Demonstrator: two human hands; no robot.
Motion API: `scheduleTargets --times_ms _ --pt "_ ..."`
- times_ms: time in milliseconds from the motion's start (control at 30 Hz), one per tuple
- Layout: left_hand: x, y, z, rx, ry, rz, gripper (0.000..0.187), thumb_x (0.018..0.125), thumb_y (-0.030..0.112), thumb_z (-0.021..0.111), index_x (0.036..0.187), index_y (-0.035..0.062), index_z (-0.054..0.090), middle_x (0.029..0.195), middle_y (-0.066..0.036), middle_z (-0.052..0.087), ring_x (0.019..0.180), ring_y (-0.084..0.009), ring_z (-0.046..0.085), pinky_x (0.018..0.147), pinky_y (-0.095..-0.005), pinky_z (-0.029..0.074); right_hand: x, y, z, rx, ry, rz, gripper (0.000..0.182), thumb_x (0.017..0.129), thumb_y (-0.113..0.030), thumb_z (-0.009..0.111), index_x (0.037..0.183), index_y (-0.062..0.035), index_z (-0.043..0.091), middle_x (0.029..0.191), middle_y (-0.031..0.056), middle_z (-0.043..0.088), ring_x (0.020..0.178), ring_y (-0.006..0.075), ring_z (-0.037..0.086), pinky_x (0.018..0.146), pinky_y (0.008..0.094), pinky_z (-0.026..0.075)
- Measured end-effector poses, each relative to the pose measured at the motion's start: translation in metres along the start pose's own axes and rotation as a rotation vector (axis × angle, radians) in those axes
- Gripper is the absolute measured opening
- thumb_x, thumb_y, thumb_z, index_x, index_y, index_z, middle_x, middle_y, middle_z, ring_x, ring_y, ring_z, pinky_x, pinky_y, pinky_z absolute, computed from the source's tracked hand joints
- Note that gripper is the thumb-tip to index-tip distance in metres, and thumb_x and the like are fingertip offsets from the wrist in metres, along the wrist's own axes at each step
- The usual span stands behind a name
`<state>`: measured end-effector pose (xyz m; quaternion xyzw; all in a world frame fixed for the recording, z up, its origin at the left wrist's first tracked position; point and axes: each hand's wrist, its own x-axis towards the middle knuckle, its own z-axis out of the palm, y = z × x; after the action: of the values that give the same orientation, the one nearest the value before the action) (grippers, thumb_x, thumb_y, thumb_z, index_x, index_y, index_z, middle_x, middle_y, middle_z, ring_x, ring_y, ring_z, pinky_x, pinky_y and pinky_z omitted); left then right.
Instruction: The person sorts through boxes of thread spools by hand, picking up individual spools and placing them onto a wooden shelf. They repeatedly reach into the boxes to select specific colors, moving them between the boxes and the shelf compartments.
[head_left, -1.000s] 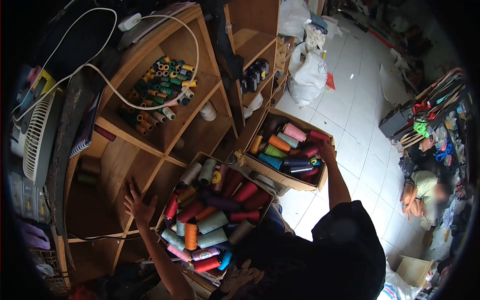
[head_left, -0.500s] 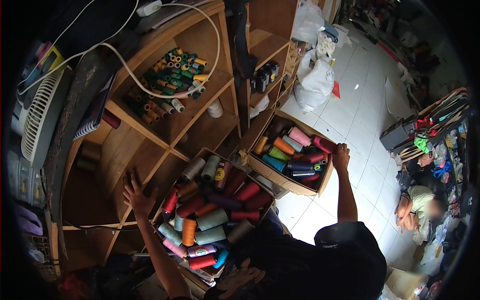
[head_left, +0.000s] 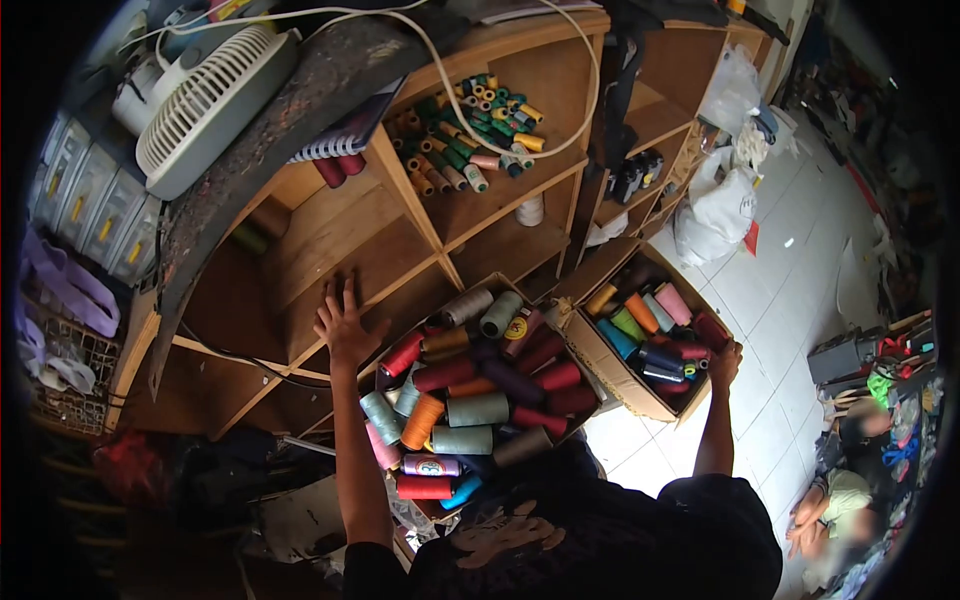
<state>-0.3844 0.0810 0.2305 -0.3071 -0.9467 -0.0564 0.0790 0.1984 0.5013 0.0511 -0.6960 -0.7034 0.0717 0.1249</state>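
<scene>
Box of brown cardboard (head_left: 618,374), holding multicoloured thread cones (head_left: 672,303), sits at 3 o'clock; my right hand (head_left: 724,364) touches its outer rim, clamped or not I can't tell. At 9, my left hand (head_left: 346,332) spreads wide near brown wooden shelving (head_left: 345,237).

Head-worn view looks forward and down; near above the boxes (head_left: 618,378); wooden shelf (head_left: 345,235) ahead-left.

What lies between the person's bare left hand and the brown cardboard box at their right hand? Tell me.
Another open cardboard box, heaped with multicoloured thread spools, lies between them in the head view.
</scene>
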Motion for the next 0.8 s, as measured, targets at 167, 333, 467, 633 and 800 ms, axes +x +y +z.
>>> scheduleTargets --times_ms 167,333,467,633,800 --pt "-0.001 0.003 -0.002 -0.007 -0.021 -0.027 0.109 0.062 0.046 0.081 0.151 0.0277 0.02 0.157 -0.011 0.013 0.138 -0.0362 0.023 0.106 -0.057 0.024 0.022 0.017 0.028 -0.143 -0.148 -0.012 0.069 0.082 -0.019 0.071 0.14 -0.0137 0.035 0.138 0.0162 0.041 0.123 0.0396 0.045 0.094 0.0502 0.048" --pt "-0.001 0.003 -0.003 -0.011 0.003 -0.014 0.108 0.062 0.045 0.081 0.151 0.0265 0.022 0.156 -0.012 0.016 0.137 -0.0369 0.025 0.106 -0.0567 0.024 0.011 -0.038 -0.004 -0.382 -0.215 0.017 0.053 0.089 -0.021 0.061 0.137 -0.0142 0.039 0.141 0.0153 0.04 0.126 0.039 0.044 0.095 0.0509 0.046" --pt "-0.002 0.004 0.004 0.001 0.065 0.02 0.107 0.062 0.046 0.081 0.15 0.0244 0.024 0.154 -0.013 0.021 0.135 -0.0367 0.028 0.106 -0.0567 0.023 -0.032 -0.103 -0.029 -0.271 0.079 -0.27 0.036 0.087 -0.012 0.059 0.123 -0.0125 0.052 0.128 0.0103 0.054 0.114 0.0291 0.055 0.083 0.0438 0.051" --pt "-0.003 0.006 -0.004 -0.025 0.05 -0.008 0.106 0.062 0.045 0.081 0.15 0.0251 0.025 0.154 -0.012 0.022 0.134 -0.0367 0.029 0.106 -0.0565 0.023 -0.149 -0.195 -0.074 0.551 -1.013 -0.831 0.045 0.081 -0.013 0.073 0.123 -0.0087 0.056 0.118 0.0097 0.059 0.104 0.0223 0.058 0.086 0.0358 0.05" --pt "-0.003 0.007 -0.007 -0.036 0.039 -0.025 0.104 0.063 0.044 0.081 0.149 0.0254 0.025 0.154 -0.011 0.022 0.136 -0.036 0.027 0.107 -0.0565 0.022 -0.203 -0.218 -0.058 0.164 -0.71 -1.164 0.06 0.071 -0.02 0.078 0.125 -0.0114 0.052 0.112 0.0143 0.056 0.107 0.0362 0.054 0.096 0.0469 0.042"
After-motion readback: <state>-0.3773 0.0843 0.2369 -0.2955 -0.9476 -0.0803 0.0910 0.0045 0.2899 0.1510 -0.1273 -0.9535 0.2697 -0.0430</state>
